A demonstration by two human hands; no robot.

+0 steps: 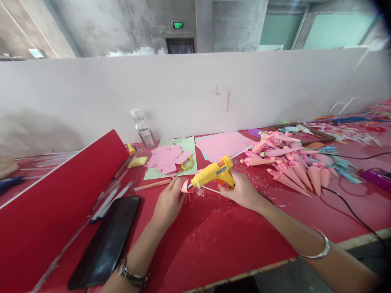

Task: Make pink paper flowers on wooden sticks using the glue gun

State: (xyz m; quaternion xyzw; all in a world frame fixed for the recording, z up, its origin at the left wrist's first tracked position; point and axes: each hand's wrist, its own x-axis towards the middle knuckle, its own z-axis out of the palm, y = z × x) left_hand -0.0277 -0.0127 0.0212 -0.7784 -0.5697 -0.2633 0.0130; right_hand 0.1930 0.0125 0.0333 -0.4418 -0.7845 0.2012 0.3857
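Observation:
My right hand (241,189) is wrapped round the handle of a yellow glue gun (212,171), whose nozzle points left. At the nozzle's tip is a small pink paper piece (185,186), pinched in the fingers of my left hand (170,202). Whether the nozzle touches the paper is too small to tell. Behind my left hand, cut pink paper pieces (166,158) lie in a pile on a light green sheet (191,144), with yellow-handled scissors (187,163) among them. Pink paper cones (293,169) are heaped to the right of the glue gun.
A black phone (106,240) lies at the left beside an upright red board (61,211). A clear bottle (146,136) stands near the white partition (183,93). Pink sheets (224,144) lie at the back. A black cable (348,207) crosses the red table (214,256) at the right.

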